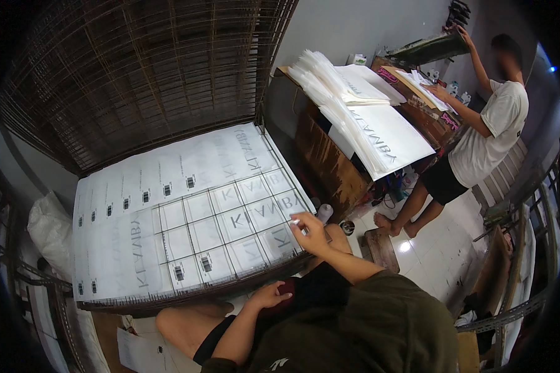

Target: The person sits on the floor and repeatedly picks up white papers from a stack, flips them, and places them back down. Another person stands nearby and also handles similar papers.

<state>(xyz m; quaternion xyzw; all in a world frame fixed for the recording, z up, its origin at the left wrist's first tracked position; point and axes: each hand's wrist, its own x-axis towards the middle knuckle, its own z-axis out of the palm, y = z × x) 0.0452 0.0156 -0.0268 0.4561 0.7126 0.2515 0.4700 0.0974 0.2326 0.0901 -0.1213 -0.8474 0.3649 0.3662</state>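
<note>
White printed plastic bags or sheets (124, 231) with dark lettering lie side by side on a wire drying rack. One wire shelf (200, 216) rests over part of them. My right hand (312, 235) is at the rack's right corner, fingers curled in a pinch; a small white bit shows at the fingertips, too small to name. Lower down, my left hand (267, 297) rests on my lap with its fingers laid out, beside a dark red patch (285, 288). No object shows in it.
More wire shelves (130, 74) stand raised behind the rack. To the right, a wooden table (330, 158) bears stacks of white sheets (389, 133). Beyond it, a person (494, 124) holds up a dark framed panel (426, 50). A small wooden stool (379, 250) stands on the tiles.
</note>
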